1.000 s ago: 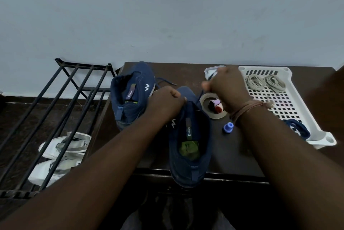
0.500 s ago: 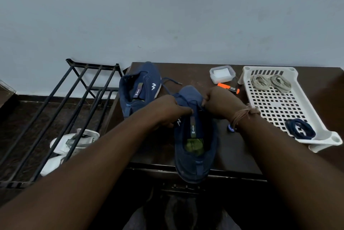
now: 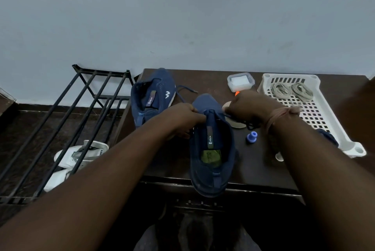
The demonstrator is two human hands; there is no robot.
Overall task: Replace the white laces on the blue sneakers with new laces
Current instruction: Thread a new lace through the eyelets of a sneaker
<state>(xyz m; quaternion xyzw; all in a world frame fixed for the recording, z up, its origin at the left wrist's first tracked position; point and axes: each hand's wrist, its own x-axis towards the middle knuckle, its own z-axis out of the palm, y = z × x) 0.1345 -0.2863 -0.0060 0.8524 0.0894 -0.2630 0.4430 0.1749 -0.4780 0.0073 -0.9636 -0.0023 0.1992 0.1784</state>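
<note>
Both hands, the left hand (image 3: 183, 116) and right hand (image 3: 246, 107), each have a grip pinching dark lace ends over the near sneaker (image 3: 212, 149) on the bench (image 3: 263, 169), whose heel overhangs the edge below them, so a hard tug might tip it off.

both forearms bare, no sleeves in view. right wrist (image 3: 278, 115): brownish thread band wound several turns, knotted, loose end toward 3 o'clock. left hand (image 3: 182, 118) unadorned.
</note>
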